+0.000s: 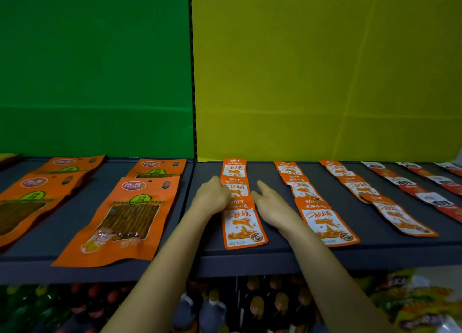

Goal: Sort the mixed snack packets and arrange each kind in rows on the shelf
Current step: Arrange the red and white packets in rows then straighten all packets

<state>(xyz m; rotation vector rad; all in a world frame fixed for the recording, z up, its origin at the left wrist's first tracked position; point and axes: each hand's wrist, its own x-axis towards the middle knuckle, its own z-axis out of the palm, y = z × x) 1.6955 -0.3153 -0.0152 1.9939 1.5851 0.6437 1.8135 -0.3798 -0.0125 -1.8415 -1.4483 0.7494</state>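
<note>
On my shelf, big orange packets lie at the left of the frame under a green panel. Under the yellow panel small orange packets run in 3 rows, with red-and-white packets lined up at the far right. Bottles stand below the shelf at bottom centre, and bright bags sit at lower right. Nothing blocks my reach.

The row I am on is the leftmost small one, just right of centre: a near packet, a middle packet and a far packet. They lie flat and overlapping, long axes running from the shelf's front edge to the back, printed tops away from me.

Both forearms come up from the bottom of the frame, 1 on each side of that row. My left hand sits at the middle packet's left edge, knuckles bent and fingertips hidden, so I cannot tell whether it pinches or only presses. My right hand lies just right of the row, fingers straight and loosely together, pointing toward the back, holding nothing.
</note>
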